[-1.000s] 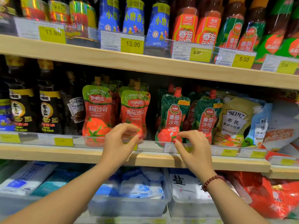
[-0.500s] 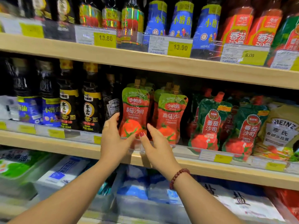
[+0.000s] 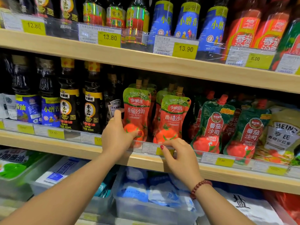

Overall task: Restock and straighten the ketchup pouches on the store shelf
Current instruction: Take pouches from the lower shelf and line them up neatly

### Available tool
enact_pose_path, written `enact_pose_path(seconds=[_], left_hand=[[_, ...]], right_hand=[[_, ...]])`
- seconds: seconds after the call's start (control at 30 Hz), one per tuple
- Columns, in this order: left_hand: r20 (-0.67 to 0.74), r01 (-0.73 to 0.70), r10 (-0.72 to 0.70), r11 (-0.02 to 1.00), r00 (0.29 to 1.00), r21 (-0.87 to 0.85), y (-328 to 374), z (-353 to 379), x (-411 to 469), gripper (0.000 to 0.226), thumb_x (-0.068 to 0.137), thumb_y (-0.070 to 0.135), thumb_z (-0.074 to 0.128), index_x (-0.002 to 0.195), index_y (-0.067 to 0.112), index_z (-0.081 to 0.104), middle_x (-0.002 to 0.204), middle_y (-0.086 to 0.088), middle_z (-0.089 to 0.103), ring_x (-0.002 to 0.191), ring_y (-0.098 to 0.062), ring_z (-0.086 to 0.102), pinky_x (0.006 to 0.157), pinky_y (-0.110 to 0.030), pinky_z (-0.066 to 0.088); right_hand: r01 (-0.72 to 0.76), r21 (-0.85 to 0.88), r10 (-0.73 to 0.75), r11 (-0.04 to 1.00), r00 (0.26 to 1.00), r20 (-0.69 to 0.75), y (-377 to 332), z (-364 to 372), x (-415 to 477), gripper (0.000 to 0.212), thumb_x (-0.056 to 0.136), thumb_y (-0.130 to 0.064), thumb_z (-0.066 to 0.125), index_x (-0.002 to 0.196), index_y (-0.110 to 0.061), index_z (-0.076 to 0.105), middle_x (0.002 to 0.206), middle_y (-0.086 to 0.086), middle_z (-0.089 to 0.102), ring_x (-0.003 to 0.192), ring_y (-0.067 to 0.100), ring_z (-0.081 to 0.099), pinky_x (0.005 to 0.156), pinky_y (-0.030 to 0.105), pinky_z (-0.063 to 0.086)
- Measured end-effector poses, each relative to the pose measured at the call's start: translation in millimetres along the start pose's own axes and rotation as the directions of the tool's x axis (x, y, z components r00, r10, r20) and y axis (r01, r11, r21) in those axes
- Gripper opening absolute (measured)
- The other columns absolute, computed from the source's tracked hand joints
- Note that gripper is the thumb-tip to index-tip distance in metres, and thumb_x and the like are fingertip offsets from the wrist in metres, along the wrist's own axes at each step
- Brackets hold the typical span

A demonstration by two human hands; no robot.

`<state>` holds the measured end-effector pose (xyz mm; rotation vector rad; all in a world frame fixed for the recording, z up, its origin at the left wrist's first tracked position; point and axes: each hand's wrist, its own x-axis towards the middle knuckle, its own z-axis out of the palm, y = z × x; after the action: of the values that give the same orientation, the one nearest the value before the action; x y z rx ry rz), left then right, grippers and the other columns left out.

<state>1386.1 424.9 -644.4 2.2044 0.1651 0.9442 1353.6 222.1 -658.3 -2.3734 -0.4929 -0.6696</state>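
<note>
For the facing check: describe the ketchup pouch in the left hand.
The left ketchup pouch is glossy soft film, green on top, red below with a tomato picture and a tan spout cap. It stands upright behind the clear price rail. The left hand grips its lower left edge, thumb on its face.

Yellow price tags on the upper shelf edge read 12.80, 13.80, 13.90 and 6.00, and the middle-shelf tag read 7.90. The red pouches carried "SINCE 1993", the green pouches "TOMATO KETCHUP", and the pale pouch "HEINZ".
</note>
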Motion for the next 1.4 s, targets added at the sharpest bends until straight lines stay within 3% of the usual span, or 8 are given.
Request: enact_pose_path(seconds=[0.33,0.43,0.53,0.63,0.83,1.03,1.23,1.4], left_hand=[[0.024,-0.034,0.035,0.999,0.999,-0.032,-6,1,0,0.069,0.062,0.041,0.083,0.109,0.026,0.036,0.092,0.001,0.059,0.075,-0.018,0.053,0.058,-0.030,0.040],[0.013,-0.018,0.020,0.996,1.000,-0.084,-5,0,-7,0.074,0.064,0.037,0.083,0.121,0.023,0.037,0.111,-0.004,0.058,0.099,-0.023,0.053,0.074,-0.035,0.046],[-0.133,-0.171,0.155,0.978,0.979,-0.118,9,-1,-21,0.071,0.068,0.036,0.079,0.125,0.018,0.040,0.121,-0.003,0.047,0.115,-0.020,0.041,0.092,-0.030,0.038],[-0.038,-0.257,0.255,0.944,0.966,-0.208,38,8,-28,0.064,0.071,0.041,0.075,0.122,0.021,0.044,0.112,0.011,0.046,0.107,-0.009,0.046,0.088,-0.024,0.039],[0.218,-0.039,0.083,0.980,0.972,-0.196,88,41,-23,0.084,0.053,0.061,0.078,0.115,0.016,0.043,0.103,0.003,0.055,0.093,-0.016,0.054,0.074,-0.030,0.050],[0.186,0.002,0.024,0.990,0.982,-0.139,88,52,-13,0.060,0.063,0.040,0.082,0.103,0.014,0.045,0.092,-0.002,0.060,0.083,-0.025,0.061,0.068,-0.036,0.054],[0.199,0.036,-0.005,0.988,0.980,-0.152,80,50,-5,0.045,0.061,0.035,0.084,0.076,0.020,0.044,0.067,0.012,0.048,0.059,-0.006,0.048,0.045,-0.019,0.032],[0.171,0.050,-0.015,0.978,0.985,-0.202,75,53,-10,0.047,0.062,0.034,0.084,0.076,0.025,0.040,0.072,0.015,0.046,0.062,0.002,0.044,0.046,-0.014,0.030]], right_hand=[[0.037,-0.089,-0.036,0.995,0.999,0.013,19,-18,-7,0.016,0.089,-0.030,0.055,0.100,-0.025,0.065,0.086,-0.009,0.060,0.082,0.012,0.053,0.079,0.037,0.047],[0.071,-0.109,-0.062,0.991,0.995,0.079,26,-30,-9,0.019,0.089,-0.031,0.054,0.105,-0.026,0.064,0.088,-0.011,0.060,0.085,0.010,0.053,0.081,0.033,0.044],[0.092,-0.122,-0.077,0.988,0.990,0.122,36,-43,-11,0.022,0.089,-0.034,0.054,0.108,-0.028,0.063,0.088,-0.014,0.060,0.085,0.006,0.054,0.081,0.030,0.044],[0.077,-0.146,-0.067,0.986,0.995,0.072,43,-49,-15,0.020,0.088,-0.031,0.057,0.107,-0.026,0.064,0.086,-0.013,0.059,0.082,0.006,0.052,0.080,0.032,0.045],[0.078,-0.182,-0.060,0.980,0.993,0.103,45,-48,-18,0.026,0.088,-0.037,0.054,0.112,-0.027,0.059,0.090,-0.014,0.056,0.088,0.008,0.051,0.082,0.029,0.040],[0.088,-0.215,-0.064,0.973,0.991,0.117,51,-44,-20,0.031,0.088,-0.041,0.053,0.118,-0.030,0.054,0.098,-0.015,0.053,0.095,0.009,0.048,0.083,0.023,0.034],[0.089,-0.219,-0.075,0.972,0.995,0.069,50,-40,-21,0.029,0.086,-0.039,0.056,0.114,-0.029,0.055,0.095,-0.015,0.054,0.091,0.008,0.049,0.079,0.023,0.030],[0.102,-0.221,-0.085,0.970,0.993,0.086,51,-40,-21,0.031,0.087,-0.041,0.054,0.116,-0.030,0.054,0.096,-0.014,0.054,0.092,0.008,0.047,0.080,0.023,0.031]])
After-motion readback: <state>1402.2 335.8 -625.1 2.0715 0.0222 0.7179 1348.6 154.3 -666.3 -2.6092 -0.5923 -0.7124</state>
